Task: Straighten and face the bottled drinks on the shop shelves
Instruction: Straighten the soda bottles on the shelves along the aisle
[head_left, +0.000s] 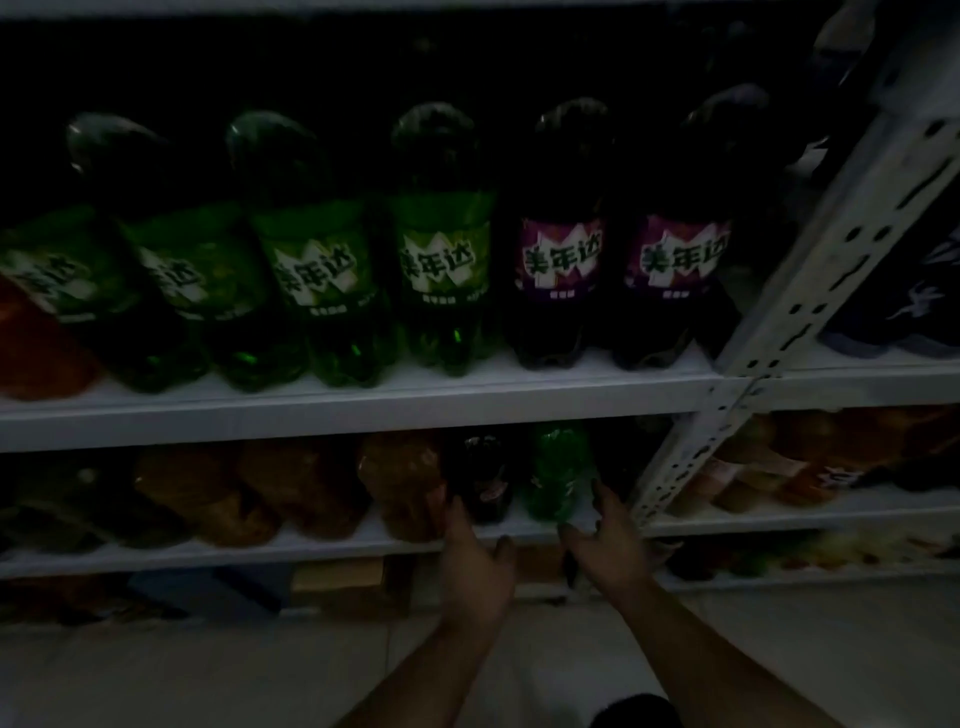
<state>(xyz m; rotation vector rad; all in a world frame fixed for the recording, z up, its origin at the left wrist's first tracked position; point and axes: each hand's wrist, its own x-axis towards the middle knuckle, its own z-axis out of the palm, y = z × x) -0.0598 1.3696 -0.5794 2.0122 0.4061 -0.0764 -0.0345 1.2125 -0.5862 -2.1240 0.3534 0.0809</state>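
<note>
On the upper white shelf (363, 400) stand several large green bottles (441, 280) and two dark bottles with purple labels (561, 260), labels facing out. The lower shelf (322, 543) holds several orange bottles (400, 483), a dark bottle (480, 478) and a green bottle (556, 473). My left hand (475, 558) reaches to the shelf edge beside the dark bottle, fingers spread, holding nothing. My right hand (605, 540) is open just right of the green bottle, fingers near its base. The scene is dim and blurred.
A slanted white perforated upright (810, 291) divides this bay from the right bay, where orange bottles (753, 467) and dark packs (914, 291) sit. Boxes (343, 582) lie on the lowest level. Pale tiled floor (260, 675) spreads below.
</note>
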